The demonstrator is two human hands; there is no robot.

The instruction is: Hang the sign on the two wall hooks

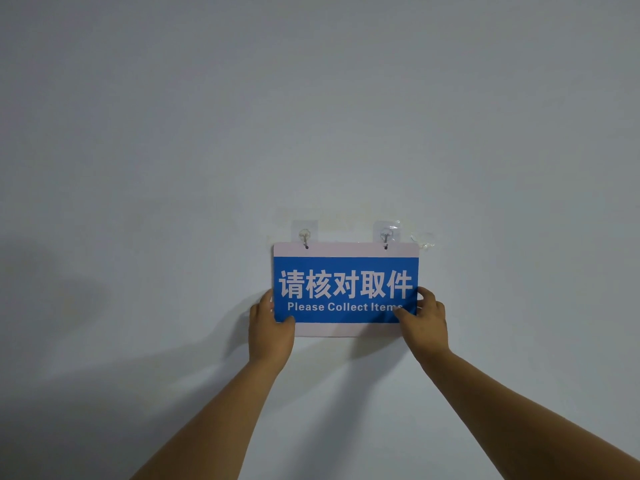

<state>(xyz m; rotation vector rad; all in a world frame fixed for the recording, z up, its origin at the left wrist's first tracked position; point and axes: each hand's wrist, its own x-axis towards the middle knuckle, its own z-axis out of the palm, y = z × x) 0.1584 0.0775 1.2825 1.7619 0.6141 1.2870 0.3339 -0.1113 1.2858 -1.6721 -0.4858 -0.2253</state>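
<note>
Against the plain pale wall (173,133), a rectangular sign with a blue printed panel, white Chinese characters, the words "Please Collect Items" and a pale pink border (346,271) lies flat and level. Its two small holes near the top edge sit on two clear adhesive wall hooks: the left hook (305,237) and the right hook (385,237). Just right of the right hook, a scrap of clear crumpled film (424,241) sticks to the wall.

Both hands grip the sign's lower corners. The left hand (272,332) is partly closed around the lower left corner, its thumb pressed on the blue front and the fingers reaching up along the sign's left edge and behind it. The right hand (422,322) pinches the lower right corner, thumb across the front covering the last letter of the English line, fingers curled round the right edge. Both bare forearms reach up from the bottom of the view.
</note>
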